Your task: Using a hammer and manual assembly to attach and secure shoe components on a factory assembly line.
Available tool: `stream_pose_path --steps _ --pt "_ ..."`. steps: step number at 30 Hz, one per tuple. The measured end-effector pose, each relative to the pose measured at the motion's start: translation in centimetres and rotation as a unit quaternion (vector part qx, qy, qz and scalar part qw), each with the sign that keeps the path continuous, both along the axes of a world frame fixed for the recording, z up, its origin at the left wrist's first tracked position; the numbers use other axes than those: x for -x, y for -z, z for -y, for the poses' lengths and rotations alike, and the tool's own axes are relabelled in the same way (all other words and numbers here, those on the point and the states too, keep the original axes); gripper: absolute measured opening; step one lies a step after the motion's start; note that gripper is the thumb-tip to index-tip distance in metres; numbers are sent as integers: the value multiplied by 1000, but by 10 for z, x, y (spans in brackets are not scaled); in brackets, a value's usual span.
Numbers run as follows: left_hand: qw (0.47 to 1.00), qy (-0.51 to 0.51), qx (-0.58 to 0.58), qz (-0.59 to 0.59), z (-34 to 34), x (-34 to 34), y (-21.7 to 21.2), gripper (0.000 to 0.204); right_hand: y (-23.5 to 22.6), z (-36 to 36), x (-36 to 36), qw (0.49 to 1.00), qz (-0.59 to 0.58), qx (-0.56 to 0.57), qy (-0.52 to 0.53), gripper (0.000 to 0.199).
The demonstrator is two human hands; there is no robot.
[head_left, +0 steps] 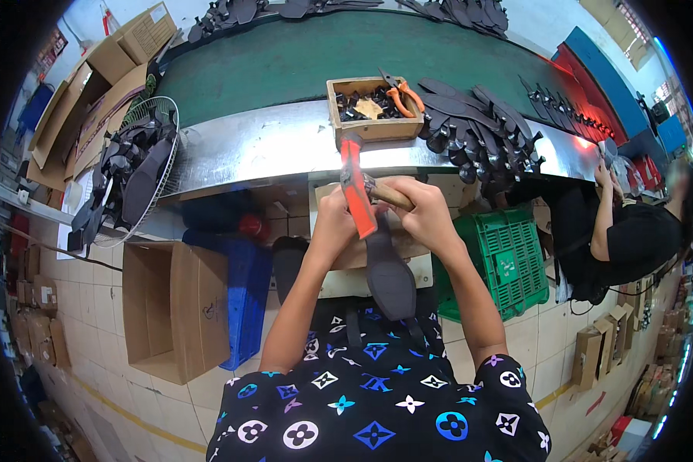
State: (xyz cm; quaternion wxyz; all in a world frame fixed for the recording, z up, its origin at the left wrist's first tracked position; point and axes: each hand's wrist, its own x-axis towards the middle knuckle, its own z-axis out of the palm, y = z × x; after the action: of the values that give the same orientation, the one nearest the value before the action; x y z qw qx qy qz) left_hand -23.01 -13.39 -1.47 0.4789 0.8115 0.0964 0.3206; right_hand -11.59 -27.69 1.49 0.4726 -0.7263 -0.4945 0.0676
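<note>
My right hand [421, 214] is wrapped round the wooden handle of a hammer [356, 189] with a long red head. The hammer is raised in front of my lap, its head just over my left hand [333, 222]. Closed at the heel end of a dark shoe sole [391, 281], my left hand has its fingertips partly hidden by the hammer head. The sole's broad toe end points toward me. Beneath the hands, a pale work block [333, 286] shows in part.
Ahead, a wooden box [377, 129] of small black parts holds orange-handled pliers [403, 98] on the metal bench edge [246, 146]. Heeled soles [477, 123] lie right of it; a wire basket [165, 165] holds more. A green crate [508, 262], a cardboard box [173, 308] and a co-worker [631, 231] flank me.
</note>
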Motion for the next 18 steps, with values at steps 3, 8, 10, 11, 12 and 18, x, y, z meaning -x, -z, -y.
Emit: stream_pose_path --steps 3,8,10,11,12,18 --pt "999 16 46 -8 1 -3 0 28 -9 1 3 997 78 26 7 30" --pt "994 45 101 -9 -8 -3 18 23 -13 0 9 995 81 45 33 29" --pt "992 52 111 -17 -7 -1 14 23 -22 0 12 994 82 58 32 28" --pt "981 50 183 50 2 -1 11 25 -25 0 14 994 87 66 26 28" --pt "980 49 186 50 0 -1 12 25 -26 -1 15 994 86 69 25 28" --pt "995 44 84 -38 -5 0 4 26 -27 17 34 997 55 -2 53 18"
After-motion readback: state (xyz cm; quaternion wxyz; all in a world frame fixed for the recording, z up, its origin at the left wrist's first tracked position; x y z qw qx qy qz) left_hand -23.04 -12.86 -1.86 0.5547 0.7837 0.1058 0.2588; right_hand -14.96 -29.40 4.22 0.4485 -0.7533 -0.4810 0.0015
